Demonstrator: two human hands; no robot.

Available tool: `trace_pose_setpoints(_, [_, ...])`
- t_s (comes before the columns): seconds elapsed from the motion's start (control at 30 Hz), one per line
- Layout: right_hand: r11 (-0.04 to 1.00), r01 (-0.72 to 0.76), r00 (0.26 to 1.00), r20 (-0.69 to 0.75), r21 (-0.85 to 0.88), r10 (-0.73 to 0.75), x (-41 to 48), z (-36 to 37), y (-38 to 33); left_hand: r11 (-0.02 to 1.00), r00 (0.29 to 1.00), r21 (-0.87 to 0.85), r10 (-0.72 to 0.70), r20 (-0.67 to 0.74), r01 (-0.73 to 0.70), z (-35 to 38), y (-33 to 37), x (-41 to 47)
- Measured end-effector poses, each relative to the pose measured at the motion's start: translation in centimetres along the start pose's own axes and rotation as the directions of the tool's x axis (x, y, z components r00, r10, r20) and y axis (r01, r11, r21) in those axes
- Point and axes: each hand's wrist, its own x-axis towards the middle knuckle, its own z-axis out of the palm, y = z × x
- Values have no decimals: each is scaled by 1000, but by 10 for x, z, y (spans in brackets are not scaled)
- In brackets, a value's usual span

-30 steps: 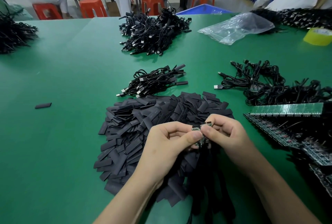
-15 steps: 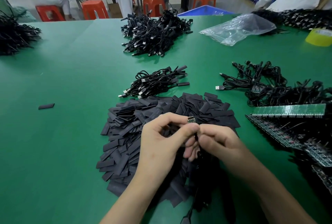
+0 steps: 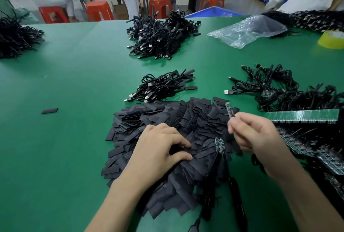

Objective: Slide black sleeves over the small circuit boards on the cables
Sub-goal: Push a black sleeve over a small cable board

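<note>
Your left hand [image 3: 160, 149] is resting on the pile of black sleeves [image 3: 167, 118] near the tabletop's [image 3: 74, 86] near edge, its grip pinching a black sleeve [image 3: 177, 150]. Your right hand [image 3: 256, 135] is clenching a cable [image 3: 233, 114] over the pile's right side, its small circuit board [image 3: 229, 108] sticking up. A second board [image 3: 219, 144] is lying on the pile.

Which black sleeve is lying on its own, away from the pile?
The sleeve at the left of the table, alone on bare green; the rest sit heaped in the pile.
</note>
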Motion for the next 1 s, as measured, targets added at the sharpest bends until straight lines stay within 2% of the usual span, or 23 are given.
trace_pose_setpoints(0.07, [948, 85, 996, -5, -308, -90, 0, 7, 5, 1000, 1000, 1, 25, -15, -25, -1, -1, -1])
trace_pose_setpoints(0.13, [897, 126, 992, 26, -424, -127, -1, 16, 9, 999, 998, 6, 43, -34, -43, -1, -1, -2])
trace_pose_setpoints(0.2, [898, 124, 992, 51, -422, -113, -1, 24, 14, 998, 996, -45, 35, -84, -39, -1, 1, -1])
trace_pose_setpoints(0.3, [917, 115, 992, 90, -382, -87, -3, 31, 19, 962, 984, -270, -76, -163, 30, -1, 3, 0])
trace_pose_setpoints(0.47, [945, 131, 989, 106, -300, -103, -4, 43, 19, 791, 981, -608, -165, -98, 73, 6, 7, -3])
trace_pose_setpoints(0.53, [954, 123, 991, 76, -272, -106, -4, 44, 17, 803, 979, -595, -149, -142, 36, 9, 8, -3])
trace_pose_setpoints(0.63, [964, 111, 993, 57, -243, -100, -4, 44, 16, 935, 967, -348, -22, -252, -69, 12, 6, -3])
trace_pose_setpoints(0.7, [965, 108, 993, 62, -238, -96, -4, 45, 15, 953, 953, -288, 2, -302, -93, 13, 5, -4])
trace_pose_setpoints(0.87, [966, 120, 992, -8, -228, -125, -4, 41, 10, 897, 922, -442, -155, -355, -19, 11, 2, -2])
trace_pose_setpoints(1.0, [935, 134, 988, -30, -329, -152, -4, 38, 11, 842, 911, -538, -249, -328, 36, 9, -2, -1])
